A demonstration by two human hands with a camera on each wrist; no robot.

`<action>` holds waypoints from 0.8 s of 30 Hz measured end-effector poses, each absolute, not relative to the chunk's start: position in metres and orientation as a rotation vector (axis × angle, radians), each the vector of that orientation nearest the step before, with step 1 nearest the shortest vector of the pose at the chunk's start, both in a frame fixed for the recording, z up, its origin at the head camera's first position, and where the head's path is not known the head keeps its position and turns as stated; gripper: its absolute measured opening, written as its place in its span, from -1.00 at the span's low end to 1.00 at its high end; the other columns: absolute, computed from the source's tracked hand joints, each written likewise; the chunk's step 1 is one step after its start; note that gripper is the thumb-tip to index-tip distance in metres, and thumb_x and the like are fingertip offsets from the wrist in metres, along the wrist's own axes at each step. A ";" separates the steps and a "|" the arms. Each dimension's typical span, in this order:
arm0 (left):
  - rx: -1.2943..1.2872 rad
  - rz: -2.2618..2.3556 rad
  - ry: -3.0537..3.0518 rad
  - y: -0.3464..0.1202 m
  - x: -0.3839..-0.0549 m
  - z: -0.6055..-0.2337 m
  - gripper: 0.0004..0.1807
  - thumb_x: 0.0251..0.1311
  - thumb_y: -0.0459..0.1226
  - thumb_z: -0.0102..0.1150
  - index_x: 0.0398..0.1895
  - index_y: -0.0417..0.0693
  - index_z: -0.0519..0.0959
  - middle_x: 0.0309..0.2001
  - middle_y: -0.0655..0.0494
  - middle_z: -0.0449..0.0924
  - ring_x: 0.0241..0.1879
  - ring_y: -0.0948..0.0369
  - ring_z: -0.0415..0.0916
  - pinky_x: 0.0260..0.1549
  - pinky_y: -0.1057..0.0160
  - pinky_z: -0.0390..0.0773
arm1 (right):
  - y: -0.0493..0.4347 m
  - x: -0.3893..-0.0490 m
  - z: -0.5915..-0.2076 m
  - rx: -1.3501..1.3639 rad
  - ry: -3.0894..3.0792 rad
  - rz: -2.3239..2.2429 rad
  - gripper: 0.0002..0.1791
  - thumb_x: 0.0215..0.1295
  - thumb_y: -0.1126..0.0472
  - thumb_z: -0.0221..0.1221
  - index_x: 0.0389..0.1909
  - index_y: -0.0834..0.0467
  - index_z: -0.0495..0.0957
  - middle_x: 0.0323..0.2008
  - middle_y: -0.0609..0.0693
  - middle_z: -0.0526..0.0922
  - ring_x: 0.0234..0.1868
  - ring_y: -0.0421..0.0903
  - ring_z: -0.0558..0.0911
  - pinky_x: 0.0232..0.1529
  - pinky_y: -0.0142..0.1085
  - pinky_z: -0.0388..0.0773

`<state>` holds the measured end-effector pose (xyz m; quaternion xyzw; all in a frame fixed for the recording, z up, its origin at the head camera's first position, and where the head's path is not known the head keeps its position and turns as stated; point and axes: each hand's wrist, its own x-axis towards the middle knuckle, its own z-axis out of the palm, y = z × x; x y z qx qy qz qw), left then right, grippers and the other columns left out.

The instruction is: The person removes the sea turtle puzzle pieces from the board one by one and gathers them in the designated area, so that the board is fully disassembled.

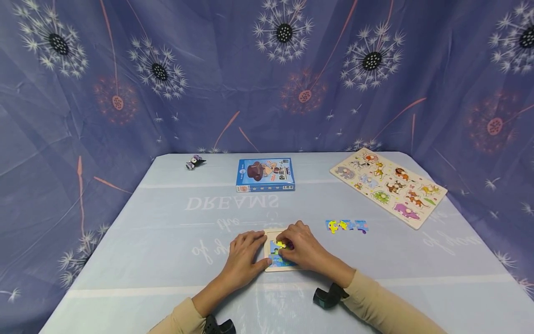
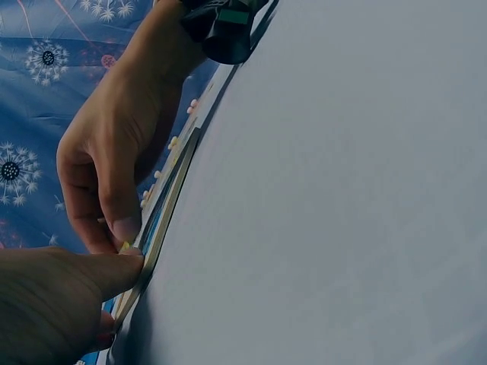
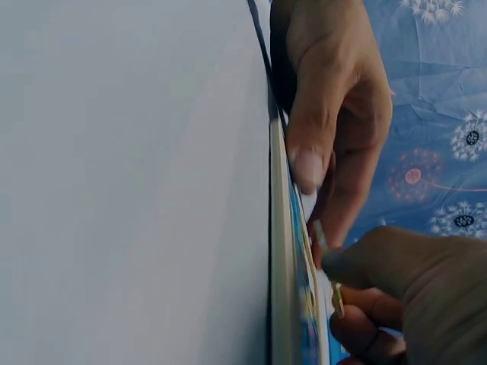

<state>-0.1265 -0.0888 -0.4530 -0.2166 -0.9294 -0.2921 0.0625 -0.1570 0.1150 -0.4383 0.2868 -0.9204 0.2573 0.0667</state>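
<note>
A small jigsaw puzzle tray point(image 1: 284, 269) with a pale wooden rim lies near the front middle, partly filled with blue, green and yellow pieces. My left hand point(image 1: 244, 255) rests along its left side, thumb and fingertips on the rim. Over the tray, my right hand point(image 1: 306, 246) pinches a thin puzzle piece point(image 3: 339, 300) between thumb and fingers; seen edge-on in the right wrist view, it is tilted up from the tray. Much of the tray's right part is hidden under that hand. To the right lie several loose puzzle pieces point(image 1: 347, 226), yellow and blue.
Behind the tray is a blue box point(image 1: 265, 175) with a hat picture. At the back right lies a wooden board of animal pictures point(image 1: 388, 185). A small dark toy figure point(image 1: 194, 162) sits at the back left, before a dandelion-patterned curtain point(image 1: 233, 69).
</note>
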 end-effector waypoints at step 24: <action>-0.646 -0.892 -2.803 -0.088 -0.126 -0.455 -0.37 0.02 -0.10 0.32 0.18 -0.16 0.48 0.22 0.02 0.42 0.24 -0.02 0.25 0.16 -0.17 0.14 | 0.200 -0.159 -0.431 0.723 -2.748 0.724 -0.69 -0.06 0.21 0.38 -0.20 0.03 0.66 -0.36 -0.21 0.54 -0.26 -0.26 0.33 -0.20 -0.30 0.33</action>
